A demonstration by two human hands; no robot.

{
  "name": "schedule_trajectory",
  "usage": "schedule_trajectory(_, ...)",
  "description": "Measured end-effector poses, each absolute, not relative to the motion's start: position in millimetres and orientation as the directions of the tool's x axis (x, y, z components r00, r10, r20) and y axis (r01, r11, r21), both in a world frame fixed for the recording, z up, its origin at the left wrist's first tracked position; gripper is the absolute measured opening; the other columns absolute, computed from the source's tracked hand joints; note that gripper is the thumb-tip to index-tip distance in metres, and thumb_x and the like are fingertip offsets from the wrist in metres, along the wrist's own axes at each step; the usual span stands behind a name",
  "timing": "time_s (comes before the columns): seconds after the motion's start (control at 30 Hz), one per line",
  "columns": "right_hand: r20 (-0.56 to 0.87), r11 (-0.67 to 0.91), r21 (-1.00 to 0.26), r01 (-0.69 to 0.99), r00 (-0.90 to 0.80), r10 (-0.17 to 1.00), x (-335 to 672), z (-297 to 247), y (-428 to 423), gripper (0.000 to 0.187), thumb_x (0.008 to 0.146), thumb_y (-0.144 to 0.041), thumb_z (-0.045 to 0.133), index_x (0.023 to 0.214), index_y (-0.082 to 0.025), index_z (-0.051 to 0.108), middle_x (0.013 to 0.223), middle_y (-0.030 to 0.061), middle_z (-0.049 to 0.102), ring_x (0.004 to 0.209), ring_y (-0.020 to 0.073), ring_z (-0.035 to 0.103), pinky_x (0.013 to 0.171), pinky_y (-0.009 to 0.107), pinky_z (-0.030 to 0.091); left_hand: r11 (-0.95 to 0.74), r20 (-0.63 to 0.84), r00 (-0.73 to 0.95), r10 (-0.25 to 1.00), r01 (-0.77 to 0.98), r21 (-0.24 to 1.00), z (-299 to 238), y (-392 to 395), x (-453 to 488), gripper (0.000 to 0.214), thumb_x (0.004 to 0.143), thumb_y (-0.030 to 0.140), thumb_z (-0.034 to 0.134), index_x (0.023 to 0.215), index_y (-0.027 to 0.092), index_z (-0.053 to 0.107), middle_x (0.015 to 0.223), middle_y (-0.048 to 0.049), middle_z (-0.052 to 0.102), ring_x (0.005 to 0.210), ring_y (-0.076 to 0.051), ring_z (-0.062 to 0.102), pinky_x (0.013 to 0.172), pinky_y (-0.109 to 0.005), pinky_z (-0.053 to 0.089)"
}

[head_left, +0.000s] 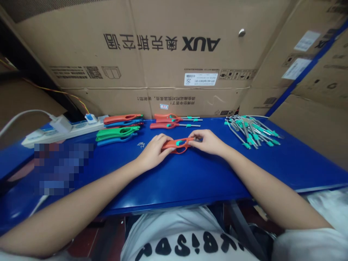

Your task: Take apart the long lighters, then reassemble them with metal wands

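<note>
Over the middle of the blue table, my left hand [157,149] is closed around the rear of an orange utility lighter [178,144] with a teal button and a trigger loop. My right hand [205,140] pinches the lighter's front end, where a bit of grey metal shows between the fingers; the rest is hidden. Behind my hands lie finished-looking orange lighters [164,125] with metal tubes and teal pieces. Off to the right is a pile of loose metal tubes [254,132] with teal pieces on them.
Green, blue and orange lighter bodies [116,133] are stacked at left. Beside them runs a white power strip [76,131] with plugs and cables. A blurred-out patch [62,166] covers something at front left. Cardboard sheets [163,69] wall off the blue table's [174,185] back and right.
</note>
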State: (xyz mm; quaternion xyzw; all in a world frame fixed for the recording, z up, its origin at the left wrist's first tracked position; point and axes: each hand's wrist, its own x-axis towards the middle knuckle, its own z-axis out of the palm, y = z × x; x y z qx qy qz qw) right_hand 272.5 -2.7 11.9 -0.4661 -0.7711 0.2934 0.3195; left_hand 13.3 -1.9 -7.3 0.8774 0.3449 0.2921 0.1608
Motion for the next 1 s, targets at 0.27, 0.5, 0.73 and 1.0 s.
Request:
schedule_trajectory(0.27, 0.289, 0.447, -0.805, 0.391, -0.399, 0.87, 262.0, 6.3, -2.6, 0.029, 0.089, -0.038, 0.058, 0.101, -0.016, 0.073, 0.095, 0.007, 0.075, 0.08, 0.0182, 0.065, 0.074, 0.031, 0.051, -0.705, 0.397, 0.598, 0.696, 0.462, 0.538, -6.8, -9.7, 20.1, 0.031, 0.098, 0.046, 0.055, 0.115, 0.02, 0.056, 0.111, -0.0078, 0.063, 0.102, -0.023, 0.06, 0.093, -0.038, 0.047)
schedule_trajectory(0.5, 0.263, 0.489, -0.661, 0.569, -0.435, 0.861, 263.8, 5.8, -4.7, 0.025, 0.095, -0.035, 0.055, 0.09, -0.019, 0.074, 0.089, 0.0035, 0.076, 0.081, 0.0182, 0.067, 0.076, 0.029, 0.047, -0.529, 0.379, 0.407, 0.831, 0.369, 0.764, -6.6, -3.9, 20.0, 0.029, 0.094, 0.045, 0.059, 0.109, 0.02, 0.057, 0.101, -0.0037, 0.066, 0.091, -0.019, 0.063, 0.086, -0.033, 0.05)
schedule_trajectory(0.73, 0.242, 0.49, -0.487, 0.723, -0.427, 0.871, 267.2, 9.9, -6.3, 0.02, 0.096, -0.031, 0.055, 0.093, -0.022, 0.073, 0.089, 0.0028, 0.076, 0.077, 0.0176, 0.065, 0.068, 0.027, 0.041, -0.428, 0.375, 0.214, 0.902, 0.328, 0.842, -3.4, 11.3, 11.2, 0.028, 0.083, 0.044, 0.066, 0.091, 0.02, 0.053, 0.082, 0.0012, 0.059, 0.075, -0.015, 0.057, 0.075, -0.029, 0.049)
schedule_trajectory(1.0, 0.384, 0.607, -0.513, 0.607, -0.47, 0.795, 267.6, 16.8, -10.8, 0.024, 0.098, -0.034, 0.052, 0.093, -0.02, 0.07, 0.095, 0.0042, 0.075, 0.084, 0.0175, 0.066, 0.074, 0.027, 0.044, -0.619, 0.353, 0.527, 0.773, 0.506, 0.6, -6.7, 6.0, 7.3, 0.034, 0.078, 0.051, 0.074, 0.083, 0.017, 0.073, 0.085, -0.0036, 0.059, 0.077, -0.018, 0.059, 0.071, -0.03, 0.047)
